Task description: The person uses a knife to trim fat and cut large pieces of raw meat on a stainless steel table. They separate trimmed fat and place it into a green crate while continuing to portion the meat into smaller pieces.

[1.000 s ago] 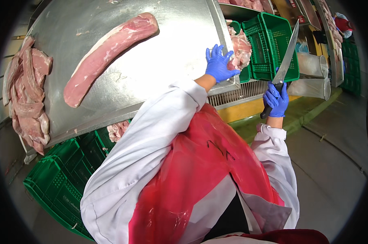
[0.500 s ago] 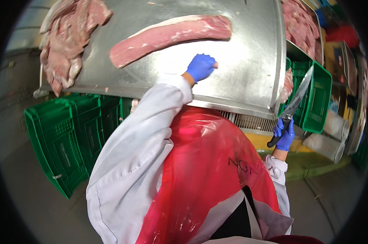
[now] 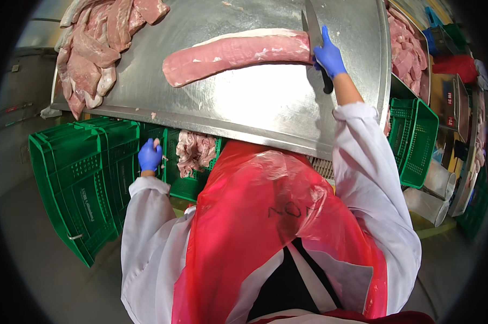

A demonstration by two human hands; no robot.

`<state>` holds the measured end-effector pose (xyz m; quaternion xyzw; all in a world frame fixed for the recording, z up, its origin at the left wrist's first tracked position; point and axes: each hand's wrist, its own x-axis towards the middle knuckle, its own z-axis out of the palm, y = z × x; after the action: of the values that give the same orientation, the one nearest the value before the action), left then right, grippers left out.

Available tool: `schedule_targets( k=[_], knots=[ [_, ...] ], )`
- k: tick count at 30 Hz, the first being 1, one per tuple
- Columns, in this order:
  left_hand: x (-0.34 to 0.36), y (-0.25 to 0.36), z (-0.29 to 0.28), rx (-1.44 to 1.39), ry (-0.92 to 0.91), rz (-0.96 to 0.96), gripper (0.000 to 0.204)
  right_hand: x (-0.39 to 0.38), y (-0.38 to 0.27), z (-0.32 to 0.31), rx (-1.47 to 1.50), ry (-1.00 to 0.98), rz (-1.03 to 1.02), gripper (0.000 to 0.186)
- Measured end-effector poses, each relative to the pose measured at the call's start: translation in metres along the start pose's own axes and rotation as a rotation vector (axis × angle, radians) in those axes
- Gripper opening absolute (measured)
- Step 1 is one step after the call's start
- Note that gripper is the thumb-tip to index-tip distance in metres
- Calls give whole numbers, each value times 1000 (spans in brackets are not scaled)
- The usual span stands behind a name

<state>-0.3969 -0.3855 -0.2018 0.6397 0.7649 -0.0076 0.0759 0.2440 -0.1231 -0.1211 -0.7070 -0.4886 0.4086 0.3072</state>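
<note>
My right hand [image 3: 330,58], in a blue glove, grips a long knife [image 3: 314,26] by its black handle, index finger stretched along the blade. The blade points away from me, close against the right end of a long pink pork loin [image 3: 238,55]; whether it cuts in cannot be told. The loin lies crosswise on the steel table [image 3: 265,108], a pale fat strip along its far side. Below the table's front edge, my gloved left hand [image 3: 150,155] is closed on a small meat scrap [image 3: 156,142], beside a green crate [image 3: 187,190] holding pale trimmings [image 3: 194,151].
A heap of cut meat [image 3: 93,54] covers the table's far left. Stacked green crates [image 3: 74,183] stand at the left. On the right are a tray of meat pieces [image 3: 407,51] and another green crate [image 3: 419,137]. The table's raised front edge [image 3: 217,129] runs before me.
My left hand has left the table and moved down left to the crates. My right hand has brought the knife from the right-hand crate up to the loin's right end.
</note>
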Motion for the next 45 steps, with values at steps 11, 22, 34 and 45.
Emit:
schedule_targets(
  k=[11, 22, 34, 45],
  knots=[
    [154, 116, -37, -391, 468, 434, 56, -66, 8, 9, -85, -171, 174, 71],
    [273, 282, -34, -267, -101, 581, 66, -114, -22, 51, 178, -103, 329, 74],
    [221, 315, -80, 69, -623, 654, 59, -217, -26, -20, 418, -346, 402, 82],
    [205, 498, -33, -254, -252, 392, 39, -42, 37, -11, 98, -144, 67, 74]
  ],
)
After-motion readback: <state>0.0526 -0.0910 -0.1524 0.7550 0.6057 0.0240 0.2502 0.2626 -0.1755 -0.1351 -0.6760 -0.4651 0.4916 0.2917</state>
